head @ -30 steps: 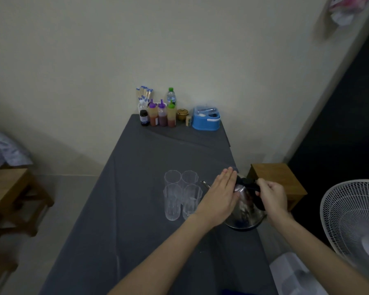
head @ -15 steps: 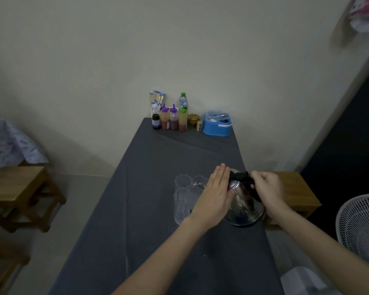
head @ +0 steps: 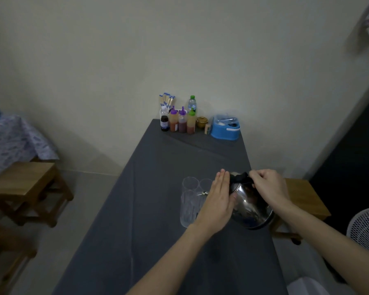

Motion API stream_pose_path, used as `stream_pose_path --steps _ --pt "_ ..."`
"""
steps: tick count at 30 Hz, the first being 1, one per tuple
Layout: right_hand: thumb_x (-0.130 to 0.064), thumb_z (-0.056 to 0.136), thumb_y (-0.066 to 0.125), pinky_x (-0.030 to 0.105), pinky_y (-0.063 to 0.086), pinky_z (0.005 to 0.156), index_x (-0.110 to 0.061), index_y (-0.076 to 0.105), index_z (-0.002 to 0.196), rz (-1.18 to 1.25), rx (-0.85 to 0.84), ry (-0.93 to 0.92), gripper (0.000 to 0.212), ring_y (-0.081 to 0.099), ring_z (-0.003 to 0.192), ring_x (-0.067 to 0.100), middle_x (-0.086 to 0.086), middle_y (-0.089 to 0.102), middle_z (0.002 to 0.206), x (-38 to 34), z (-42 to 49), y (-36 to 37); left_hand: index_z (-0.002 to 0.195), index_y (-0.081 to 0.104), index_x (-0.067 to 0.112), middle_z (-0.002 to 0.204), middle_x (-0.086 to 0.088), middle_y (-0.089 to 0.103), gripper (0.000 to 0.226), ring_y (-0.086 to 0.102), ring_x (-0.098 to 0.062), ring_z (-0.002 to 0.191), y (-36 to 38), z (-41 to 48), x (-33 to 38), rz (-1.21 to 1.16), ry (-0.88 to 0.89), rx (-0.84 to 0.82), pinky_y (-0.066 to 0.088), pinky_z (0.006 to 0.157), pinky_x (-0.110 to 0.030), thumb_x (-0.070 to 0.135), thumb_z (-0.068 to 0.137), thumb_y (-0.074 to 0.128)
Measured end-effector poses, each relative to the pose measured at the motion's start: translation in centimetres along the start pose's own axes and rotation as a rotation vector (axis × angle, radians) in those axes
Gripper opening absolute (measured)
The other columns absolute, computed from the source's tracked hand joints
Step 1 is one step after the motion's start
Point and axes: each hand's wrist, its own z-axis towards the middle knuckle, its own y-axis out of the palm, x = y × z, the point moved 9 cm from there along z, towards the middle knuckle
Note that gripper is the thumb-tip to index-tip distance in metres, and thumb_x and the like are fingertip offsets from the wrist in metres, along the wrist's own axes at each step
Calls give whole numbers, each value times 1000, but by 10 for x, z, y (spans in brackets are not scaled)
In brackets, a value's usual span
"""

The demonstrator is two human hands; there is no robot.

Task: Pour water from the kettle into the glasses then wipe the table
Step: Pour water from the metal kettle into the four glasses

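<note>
A shiny steel kettle [head: 250, 207] with a black handle is tilted to the left, lifted off the grey table [head: 149, 188]. My right hand [head: 268, 188] is closed around the handle at its top. My left hand [head: 218, 201] lies flat against the kettle's left side, fingers together. The spout pokes out over a cluster of several clear glasses [head: 189, 201], partly hidden by my left hand. Whether water is flowing cannot be seen.
Sauce bottles [head: 181, 122], a water bottle and a blue box [head: 225, 127] stand at the table's far end by the wall. Wooden stools sit left [head: 24, 186] and right [head: 303, 199] of the table. A white fan [head: 366, 228] is at the right.
The kettle has been raised and tipped further toward the glasses, both hands staying on it. The camera view has shifted so the table sits more to the right.
</note>
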Motion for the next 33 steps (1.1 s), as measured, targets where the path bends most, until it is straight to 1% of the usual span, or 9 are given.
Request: stream_pose_path --steps 5,9,12,20,21,23,25,30,33 --pt "-27 89 55 26 36 49 -13 59 50 5 -40 -11 42 50 46 13 -4 53 44 -4 5 3 152 -3 12 161 1 -9 60 -13 -4 145 0 1 -3 -34 -18 9 -4 117 -21 28 104 30" --pt "-27 89 55 25 35 50 -11 65 57 -23 -62 -19 38 54 50 15 5 61 53 -13 6 3 152 -3 13 161 2 -9 60 -12 -4 145 0 3 -6 -62 -38 16 -4 117 -21 27 104 30" --pt "-28 89 55 26 39 52 -14 64 54 -47 -66 -23 39 57 53 17 9 65 58 -16 7 3 152 -3 13 161 2 -9 60 -13 -4 145 0 5 -9 -73 -51 16 -3 118 -22 27 104 30" --pt "-26 91 54 12 31 36 -19 62 56 -106 -89 -42 37 53 50 8 -1 59 54 -23 5 4 152 -2 14 161 4 -8 59 -12 -2 144 0 5 -14 -89 -55 33 -3 117 -19 25 104 30" --pt "-26 91 55 13 33 38 -17 62 56 -102 -86 -44 37 53 50 9 0 59 53 -24 6 4 152 -3 14 161 4 -8 60 -12 -2 144 0 5 -14 -92 -56 33 -3 117 -19 25 104 30" --pt "-27 90 56 24 38 45 -15 64 54 -111 -75 -58 38 55 50 13 4 63 54 -25 8 3 152 -3 14 161 4 -8 60 -12 -3 144 0 6 -13 -99 -54 39 -4 117 -19 24 104 31" --pt "-27 89 56 28 41 50 -14 63 53 -109 -72 -68 40 56 50 16 7 65 55 -26 9 3 152 -3 15 161 4 -8 60 -12 -3 144 -1 6 -13 -105 -50 47 -4 117 -20 23 103 31" --pt "-26 91 55 22 34 43 -17 61 56 -126 -91 -69 37 54 47 11 -1 59 52 -31 8 4 152 -4 15 161 4 -9 60 -12 -3 145 -2 7 -13 -106 -49 58 -3 118 -22 24 103 31" --pt "-26 91 55 22 33 44 -19 60 54 -126 -92 -69 37 54 48 10 -3 58 51 -32 8 4 152 -5 16 161 5 -10 60 -13 -3 145 -2 7 -14 -103 -51 57 -3 118 -22 25 104 30"
